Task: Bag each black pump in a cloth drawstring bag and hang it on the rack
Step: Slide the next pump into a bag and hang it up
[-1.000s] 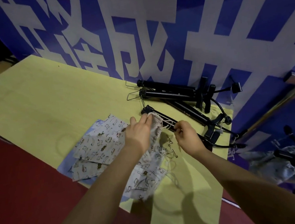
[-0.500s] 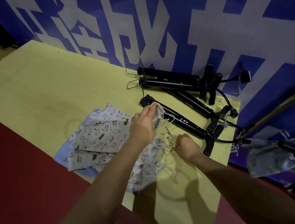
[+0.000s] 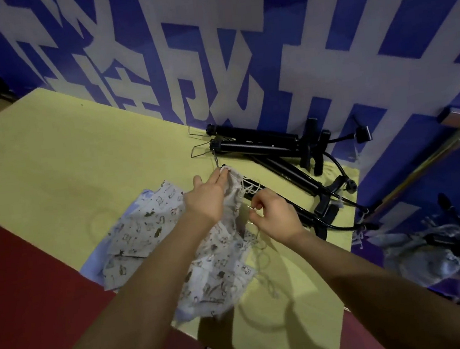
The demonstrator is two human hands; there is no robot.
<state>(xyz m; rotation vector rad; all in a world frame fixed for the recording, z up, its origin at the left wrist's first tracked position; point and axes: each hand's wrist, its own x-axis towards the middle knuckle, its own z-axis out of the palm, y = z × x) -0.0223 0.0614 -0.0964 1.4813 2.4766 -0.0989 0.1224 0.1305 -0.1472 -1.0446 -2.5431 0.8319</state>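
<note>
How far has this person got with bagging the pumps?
Done: one bagged pump seems to hang at the lower right, though it is blurred. In hand: the left hand holds a printed bag's mouth over one pump's end, while the right hand pinches the drawstring. Left: two or more bare pumps on the table, beside spare bags.

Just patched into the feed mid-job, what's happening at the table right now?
A person is working a printed cloth drawstring bag at the yellow table. The left hand holds the bag's mouth against the end of a black pump, while the right hand pinches the drawstring beside it. The pump is not inside the bag yet. More black pumps lie along the wall, and spare bags sit flat to the left.
</note>
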